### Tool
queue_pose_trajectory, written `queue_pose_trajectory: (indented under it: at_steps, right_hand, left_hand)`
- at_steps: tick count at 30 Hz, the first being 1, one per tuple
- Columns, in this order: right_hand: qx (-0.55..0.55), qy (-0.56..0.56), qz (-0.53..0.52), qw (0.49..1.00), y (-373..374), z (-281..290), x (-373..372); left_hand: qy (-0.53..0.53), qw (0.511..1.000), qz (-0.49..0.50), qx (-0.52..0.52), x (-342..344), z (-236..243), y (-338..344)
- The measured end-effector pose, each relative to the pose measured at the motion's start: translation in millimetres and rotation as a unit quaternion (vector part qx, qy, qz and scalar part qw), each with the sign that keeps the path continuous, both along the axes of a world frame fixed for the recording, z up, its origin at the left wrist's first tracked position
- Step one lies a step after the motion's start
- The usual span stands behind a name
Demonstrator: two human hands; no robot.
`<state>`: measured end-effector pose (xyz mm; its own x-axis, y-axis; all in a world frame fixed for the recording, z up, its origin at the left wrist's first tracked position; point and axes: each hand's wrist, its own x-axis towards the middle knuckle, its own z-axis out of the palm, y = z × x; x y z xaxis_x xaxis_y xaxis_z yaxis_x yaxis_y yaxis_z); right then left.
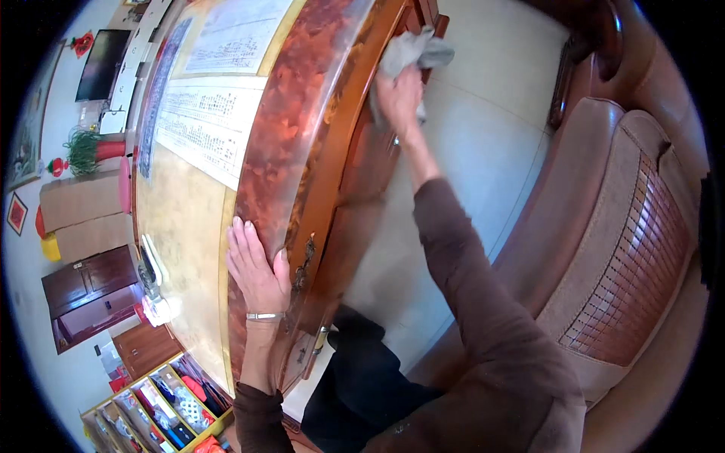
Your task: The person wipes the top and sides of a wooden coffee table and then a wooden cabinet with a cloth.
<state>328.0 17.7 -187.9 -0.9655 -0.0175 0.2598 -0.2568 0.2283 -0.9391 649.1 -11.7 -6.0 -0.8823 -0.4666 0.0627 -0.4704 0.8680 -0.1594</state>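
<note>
A crumpled pale-grey cloth [404,53] held at the far end of a glossy red-brown wooden desk [283,121], against its drawer side.
The cloth is gripped in the bent fingers of the right hand [399,97], at the end of an outstretched arm; the left hand [258,268] is laid flat and open, nothing held, on the marbled border of the desktop. Should weight be shifted onto the left palm, a slip could be caused by the polished surface. A hanging fold could be snagged on the small bright metal fitting [396,140] close below the right hand. If the left hand were slid far across, the white printed sheets [204,121] might be disturbed; whether they are covered by glass cannot be told.
</note>
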Motion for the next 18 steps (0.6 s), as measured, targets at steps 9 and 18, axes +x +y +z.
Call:
queue_pose_trajectory:
  at_steps: [9, 18]
  right_hand:
    - [-0.124, -0.13, 0.205, 0.962, 50, 34, 245]
    - [-0.055, -0.045, 0.198, 0.978, 53, 49, 251]
  left_hand:
    - [0.004, 1.0, 0.005, -0.02, 10, 6, -1]
    - [0.016, 1.0, 0.002, -0.014, 0, 0, -1]
